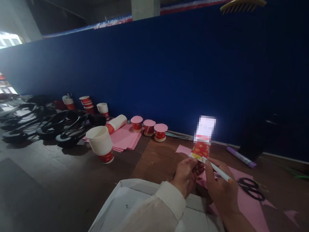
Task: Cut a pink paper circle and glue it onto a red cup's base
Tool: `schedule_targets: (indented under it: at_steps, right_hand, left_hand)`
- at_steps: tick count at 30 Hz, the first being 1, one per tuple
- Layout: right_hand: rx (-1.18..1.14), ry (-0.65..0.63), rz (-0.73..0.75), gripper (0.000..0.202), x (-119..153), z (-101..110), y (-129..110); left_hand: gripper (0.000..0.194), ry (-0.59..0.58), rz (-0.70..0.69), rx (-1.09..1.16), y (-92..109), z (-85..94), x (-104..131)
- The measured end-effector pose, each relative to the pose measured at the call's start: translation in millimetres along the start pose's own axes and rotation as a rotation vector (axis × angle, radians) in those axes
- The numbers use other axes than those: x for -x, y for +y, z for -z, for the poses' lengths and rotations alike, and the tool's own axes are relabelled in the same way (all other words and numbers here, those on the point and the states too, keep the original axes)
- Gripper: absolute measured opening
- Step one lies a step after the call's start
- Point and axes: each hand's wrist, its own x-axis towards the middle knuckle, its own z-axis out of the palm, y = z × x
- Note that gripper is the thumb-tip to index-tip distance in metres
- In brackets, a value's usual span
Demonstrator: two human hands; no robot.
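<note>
In my left hand [186, 175] is a red patterned piece of paper cup [200, 149] with a white and yellow lower edge, pinched by the fingertips. My right hand [222, 190] is closed around a slim white pen [220, 170] with an orange end. The pen's tip points at the cup piece's lower edge; whether it touches is too small to tell. Pink paper [246, 212] lies under my right hand, with black-handled scissors [251, 188] on it. A bright blurred rectangle [205, 128] stands just behind the cup piece.
To the left stand stacked paper cups [99, 143], a lying cup stack [117, 124] on pink sheets [125, 138], and three pink-topped red cup pieces [149, 127]. Black straps [68, 126] sit farther left. A purple marker [240, 157] lies right, before the blue partition [161, 69]. A white box [133, 192] is nearest me.
</note>
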Motion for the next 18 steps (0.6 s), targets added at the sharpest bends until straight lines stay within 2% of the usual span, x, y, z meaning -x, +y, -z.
schedule_targets:
  at_steps: [3, 12, 18]
  right_hand:
    - [0.001, -0.007, -0.005, 0.023, 0.1, -0.3, 0.2]
    - [0.012, -0.004, 0.009, 0.025, 1.6, -2.0, -0.6]
    - [0.032, 0.024, 0.022, 0.024, 2.2, -2.6, 1.4]
  left_hand:
    - [0.016, -0.081, 0.033, -0.006, -0.5, 3.5, -1.3]
    - [0.021, -0.110, -0.001, 0.001, -6.7, 7.4, -6.0]
    - [0.015, -0.090, 0.017, 0.022, -3.9, 5.6, -4.7]
